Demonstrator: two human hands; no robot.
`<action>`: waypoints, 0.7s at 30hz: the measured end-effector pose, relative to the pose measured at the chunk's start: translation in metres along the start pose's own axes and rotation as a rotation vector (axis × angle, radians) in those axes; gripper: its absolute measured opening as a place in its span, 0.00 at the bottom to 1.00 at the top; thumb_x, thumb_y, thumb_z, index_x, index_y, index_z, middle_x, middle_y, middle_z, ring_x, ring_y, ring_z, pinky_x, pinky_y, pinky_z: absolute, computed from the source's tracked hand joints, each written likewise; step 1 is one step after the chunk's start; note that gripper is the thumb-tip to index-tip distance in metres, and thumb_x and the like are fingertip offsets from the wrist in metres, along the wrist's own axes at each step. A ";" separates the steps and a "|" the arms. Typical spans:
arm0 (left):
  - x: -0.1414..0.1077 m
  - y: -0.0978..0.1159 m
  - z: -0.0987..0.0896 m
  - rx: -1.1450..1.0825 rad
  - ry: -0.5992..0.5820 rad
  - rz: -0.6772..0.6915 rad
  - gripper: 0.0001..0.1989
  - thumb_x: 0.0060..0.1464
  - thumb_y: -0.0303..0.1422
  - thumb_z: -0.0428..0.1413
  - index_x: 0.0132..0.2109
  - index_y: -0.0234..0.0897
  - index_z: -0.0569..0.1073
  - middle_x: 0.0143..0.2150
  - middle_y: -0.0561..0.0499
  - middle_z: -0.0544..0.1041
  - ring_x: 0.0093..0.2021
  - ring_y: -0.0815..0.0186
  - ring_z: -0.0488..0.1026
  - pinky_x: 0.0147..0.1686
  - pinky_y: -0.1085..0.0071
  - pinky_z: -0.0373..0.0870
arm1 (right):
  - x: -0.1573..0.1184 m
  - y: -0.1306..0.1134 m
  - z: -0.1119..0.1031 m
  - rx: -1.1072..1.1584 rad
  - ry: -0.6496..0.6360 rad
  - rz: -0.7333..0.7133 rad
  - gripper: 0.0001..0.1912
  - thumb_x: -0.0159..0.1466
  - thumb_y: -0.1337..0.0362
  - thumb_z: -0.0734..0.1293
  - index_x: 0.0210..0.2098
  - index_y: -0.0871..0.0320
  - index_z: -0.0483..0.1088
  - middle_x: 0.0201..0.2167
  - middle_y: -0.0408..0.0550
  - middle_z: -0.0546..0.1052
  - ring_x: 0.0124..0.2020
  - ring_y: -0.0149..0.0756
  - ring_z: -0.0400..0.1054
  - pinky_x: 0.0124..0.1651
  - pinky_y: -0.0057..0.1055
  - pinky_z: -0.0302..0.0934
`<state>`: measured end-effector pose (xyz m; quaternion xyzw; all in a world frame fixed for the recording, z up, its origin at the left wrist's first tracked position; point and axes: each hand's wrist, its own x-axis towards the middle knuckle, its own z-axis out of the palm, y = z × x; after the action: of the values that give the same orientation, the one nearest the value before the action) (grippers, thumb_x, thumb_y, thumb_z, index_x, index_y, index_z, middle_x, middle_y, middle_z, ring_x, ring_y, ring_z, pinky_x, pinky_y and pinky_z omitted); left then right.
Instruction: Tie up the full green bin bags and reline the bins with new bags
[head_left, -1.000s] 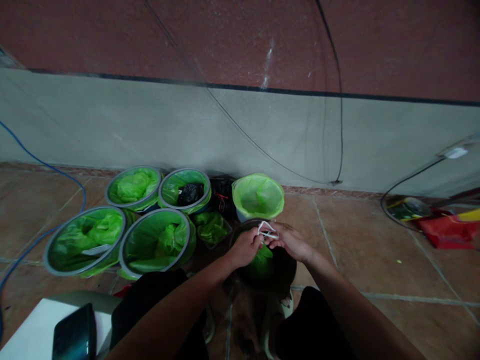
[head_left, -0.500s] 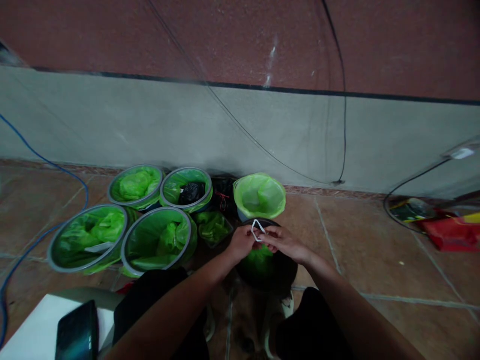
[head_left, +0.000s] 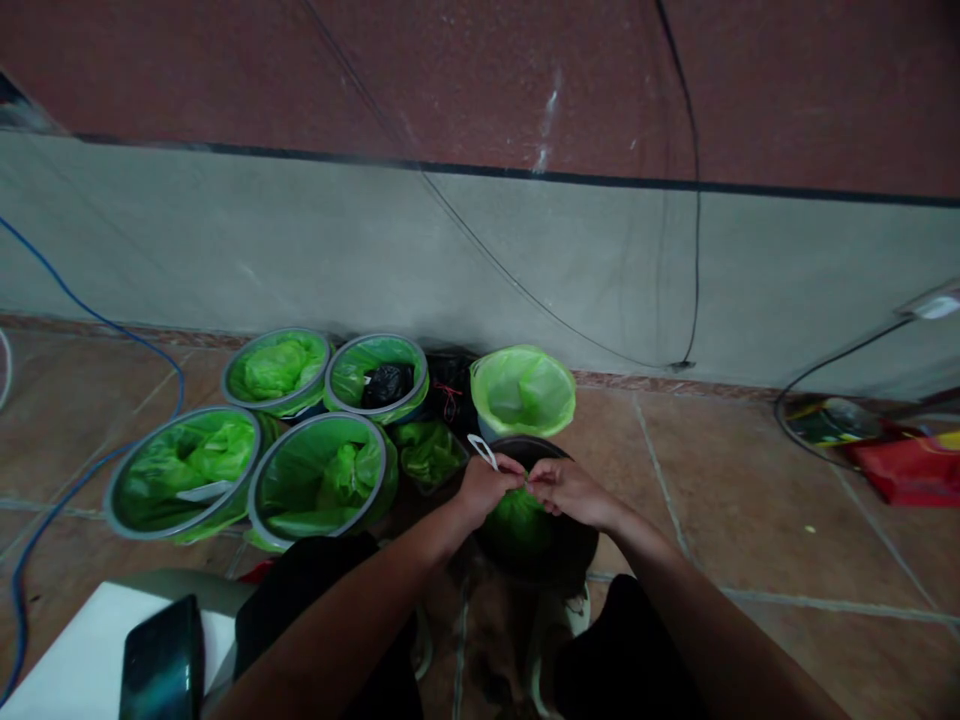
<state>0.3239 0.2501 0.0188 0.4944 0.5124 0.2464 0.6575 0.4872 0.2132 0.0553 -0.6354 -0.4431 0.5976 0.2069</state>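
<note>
Between my knees stands a dark round bin (head_left: 574,540) with a green plastic bag (head_left: 519,520) in it. Over the bin, my left hand (head_left: 487,488) is closed in a pinch at the gathered top of the bag, and a white loop (head_left: 482,450) sticks up from its fingers. My right hand (head_left: 566,490) meets it from the other side, its fingertips pinched at the same spot. What exactly the right fingers grip is too small to tell.
Several grey-rimmed bins (head_left: 322,480) with green liners stand on the left. A bucket with a light green liner (head_left: 559,395) is behind the dark bin. A phone (head_left: 163,655) lies on a white surface (head_left: 67,660). A red bag (head_left: 900,470) is at the right.
The white loop was stretched between both hands; now it stands at my left hand only. My hands have come down slightly, and their fingertips meet at the bag's top.
</note>
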 end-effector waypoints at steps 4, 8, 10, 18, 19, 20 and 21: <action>-0.004 0.004 -0.003 0.407 -0.010 0.242 0.07 0.47 0.24 0.58 0.32 0.39 0.79 0.32 0.53 0.81 0.37 0.64 0.77 0.45 0.69 0.72 | -0.001 0.000 0.000 -0.094 -0.002 0.035 0.06 0.54 0.62 0.69 0.27 0.57 0.69 0.18 0.38 0.69 0.20 0.27 0.64 0.24 0.24 0.56; -0.006 0.007 -0.003 0.431 -0.017 0.313 0.10 0.49 0.23 0.55 0.36 0.38 0.79 0.35 0.52 0.81 0.37 0.65 0.77 0.44 0.70 0.72 | 0.003 0.006 -0.002 -0.131 0.020 0.010 0.07 0.57 0.60 0.68 0.31 0.57 0.73 0.21 0.40 0.71 0.20 0.29 0.66 0.22 0.24 0.55; -0.006 0.006 -0.002 0.381 -0.020 0.325 0.12 0.49 0.22 0.54 0.38 0.37 0.78 0.36 0.52 0.81 0.37 0.66 0.77 0.43 0.71 0.72 | 0.006 0.010 -0.003 -0.114 0.043 -0.060 0.09 0.58 0.58 0.67 0.33 0.57 0.74 0.23 0.40 0.72 0.20 0.28 0.65 0.22 0.24 0.56; -0.008 -0.001 0.006 0.271 0.022 0.346 0.11 0.54 0.24 0.53 0.42 0.36 0.77 0.36 0.52 0.80 0.36 0.68 0.76 0.41 0.73 0.72 | 0.006 0.002 0.000 0.033 0.001 -0.111 0.13 0.57 0.54 0.68 0.32 0.58 0.74 0.22 0.40 0.72 0.20 0.26 0.60 0.23 0.24 0.54; -0.009 -0.002 0.006 0.271 0.050 0.334 0.12 0.54 0.25 0.53 0.44 0.37 0.77 0.37 0.52 0.80 0.36 0.68 0.76 0.41 0.73 0.72 | 0.005 0.001 0.000 0.045 -0.009 -0.091 0.14 0.56 0.53 0.68 0.32 0.58 0.75 0.21 0.40 0.72 0.20 0.26 0.60 0.23 0.24 0.53; -0.010 -0.003 0.007 0.270 0.077 0.320 0.13 0.54 0.25 0.54 0.45 0.37 0.77 0.38 0.52 0.80 0.36 0.68 0.76 0.41 0.74 0.72 | 0.004 0.000 0.000 0.053 -0.018 -0.071 0.15 0.56 0.52 0.69 0.32 0.59 0.75 0.21 0.41 0.72 0.20 0.26 0.60 0.22 0.24 0.52; -0.010 -0.004 0.007 0.267 0.097 0.308 0.13 0.54 0.26 0.55 0.47 0.38 0.76 0.39 0.53 0.80 0.36 0.69 0.76 0.41 0.74 0.72 | 0.004 0.001 -0.001 0.060 -0.024 -0.054 0.16 0.55 0.51 0.69 0.31 0.59 0.75 0.20 0.41 0.72 0.19 0.26 0.60 0.22 0.24 0.52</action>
<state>0.3262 0.2372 0.0194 0.6373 0.4899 0.2972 0.5153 0.4877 0.2162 0.0527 -0.6096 -0.4441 0.6125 0.2366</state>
